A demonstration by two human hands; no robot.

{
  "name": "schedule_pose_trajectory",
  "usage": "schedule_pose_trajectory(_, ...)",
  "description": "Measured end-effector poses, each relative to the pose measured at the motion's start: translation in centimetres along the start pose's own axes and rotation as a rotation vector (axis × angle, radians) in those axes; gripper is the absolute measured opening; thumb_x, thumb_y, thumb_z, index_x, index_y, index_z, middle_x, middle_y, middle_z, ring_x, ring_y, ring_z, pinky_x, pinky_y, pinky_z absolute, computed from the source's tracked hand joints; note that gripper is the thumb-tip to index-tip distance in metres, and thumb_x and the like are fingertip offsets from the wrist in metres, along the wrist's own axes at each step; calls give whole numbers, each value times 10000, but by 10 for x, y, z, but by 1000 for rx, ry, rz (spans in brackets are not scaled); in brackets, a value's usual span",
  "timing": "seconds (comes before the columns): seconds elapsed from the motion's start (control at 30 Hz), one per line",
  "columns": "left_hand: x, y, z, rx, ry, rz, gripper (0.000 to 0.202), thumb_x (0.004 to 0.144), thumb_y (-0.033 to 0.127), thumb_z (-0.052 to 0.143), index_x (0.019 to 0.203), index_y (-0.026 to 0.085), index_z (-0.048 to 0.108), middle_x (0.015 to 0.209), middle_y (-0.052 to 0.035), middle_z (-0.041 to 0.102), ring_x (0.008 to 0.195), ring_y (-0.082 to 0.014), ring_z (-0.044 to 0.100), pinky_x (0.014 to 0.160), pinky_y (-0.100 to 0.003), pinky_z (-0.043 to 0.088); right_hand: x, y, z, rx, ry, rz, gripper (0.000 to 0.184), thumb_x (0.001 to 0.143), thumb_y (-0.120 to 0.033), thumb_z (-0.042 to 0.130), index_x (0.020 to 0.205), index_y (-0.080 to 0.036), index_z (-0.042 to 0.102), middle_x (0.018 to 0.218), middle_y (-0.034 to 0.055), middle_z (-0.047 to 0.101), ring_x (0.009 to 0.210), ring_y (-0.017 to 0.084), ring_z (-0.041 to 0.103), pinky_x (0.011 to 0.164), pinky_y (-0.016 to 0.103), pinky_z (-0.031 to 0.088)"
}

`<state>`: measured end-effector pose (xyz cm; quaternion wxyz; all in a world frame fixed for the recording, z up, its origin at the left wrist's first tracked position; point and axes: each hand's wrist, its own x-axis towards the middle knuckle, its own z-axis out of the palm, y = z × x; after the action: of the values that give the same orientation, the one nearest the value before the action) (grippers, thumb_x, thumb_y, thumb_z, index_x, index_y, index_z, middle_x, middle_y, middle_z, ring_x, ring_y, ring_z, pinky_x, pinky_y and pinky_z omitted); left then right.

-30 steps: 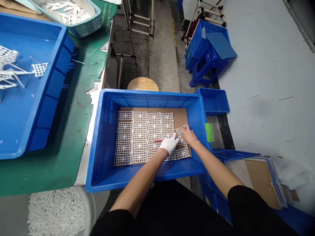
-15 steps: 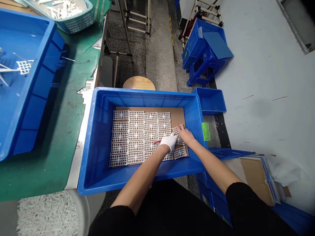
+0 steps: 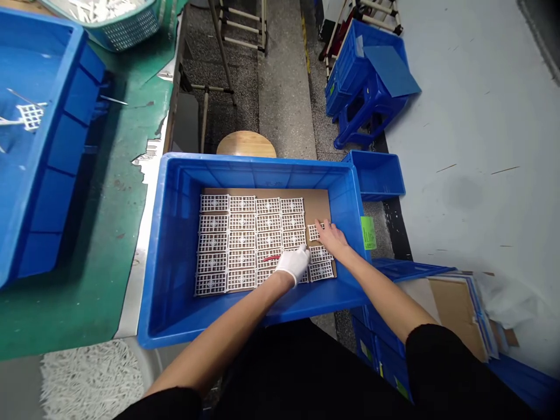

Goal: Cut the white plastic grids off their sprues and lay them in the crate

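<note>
A big blue crate (image 3: 175, 233) in front of me holds a brown cardboard sheet (image 3: 321, 204) covered with rows of white plastic grid pieces (image 3: 242, 242). My left hand (image 3: 292, 263), in a white glove, rests curled on the grids near the right side, with a red tool (image 3: 271, 258) poking out from under it. My bare right hand (image 3: 331, 238) lies flat with fingers stretched on a grid piece (image 3: 314, 231) in the rightmost column. Two more grids (image 3: 321, 263) sit just below it.
A green-topped bench (image 3: 100, 233) to the left carries a large blue tray (image 3: 44, 146) with loose white parts and a teal basket (image 3: 118, 20). A round wooden stool (image 3: 246, 143) stands behind the crate. Blue bins (image 3: 367, 76) and stacked sheets (image 3: 459, 315) lie on the right floor.
My left hand has drawn back a little toward me across the grids. My right hand has straightened the top grid piece in the right column. The view has shifted slightly.
</note>
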<state>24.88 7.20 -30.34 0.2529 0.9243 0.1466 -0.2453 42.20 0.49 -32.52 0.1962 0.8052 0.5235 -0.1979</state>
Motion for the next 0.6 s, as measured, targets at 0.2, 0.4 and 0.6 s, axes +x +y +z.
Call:
schedule_pose_trajectory(0.2, -27, -13, 0, 12, -23, -50, 449, 813, 7, 475, 1235, 149, 531, 1458, -213, 426, 863, -254, 712, 714, -414, 599, -4, -5, -6, 30, 3, -5, 681, 936, -300, 612, 1523, -192, 286, 1343, 198, 460, 1219, 324, 419, 987, 439, 444)
schedule_pose_trajectory(0.4, -31, -15, 0, -20, -55, -75, 573, 737, 4, 576, 1284, 158, 503, 1489, -232, 388, 903, -277, 712, 735, -441, 606, -13, -7, -8, 95, -96, -11, 709, 913, -293, 626, 1530, -170, 301, 1337, 203, 458, 1155, 319, 485, 937, 398, 456)
schedule_pose_trajectory(0.6, -27, -19, -2, -75, -72, -92, 589, 748, -10, 555, 1310, 154, 496, 1498, -244, 382, 971, -317, 700, 775, -470, 593, -22, -9, -3, 198, -121, 8, 659, 927, -227, 555, 1537, -216, 305, 1403, 182, 407, 1148, 310, 531, 1001, 392, 415)
